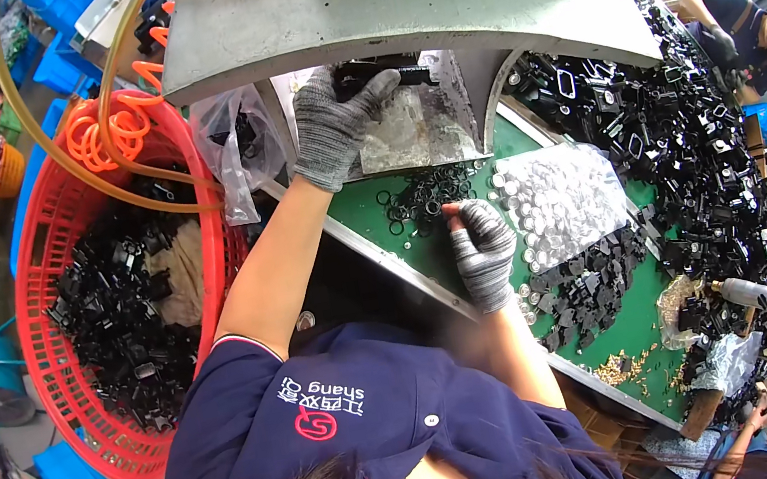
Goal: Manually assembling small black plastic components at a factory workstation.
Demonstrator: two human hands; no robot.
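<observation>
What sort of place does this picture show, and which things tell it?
Probably a factory assembly workshop: a large grey machine, small black rings lying loose on a green worktop, and a red basket holding many black parts.

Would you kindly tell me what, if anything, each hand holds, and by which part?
The grey-gloved left hand appears to hold an elongated black part by its left end. Whether the grey-gloved right hand holds anything cannot be told.

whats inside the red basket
The red basket holds a heap of small black parts and a crumpled tan piece, perhaps cloth. Whatever lies beneath that top layer is covered.
</observation>
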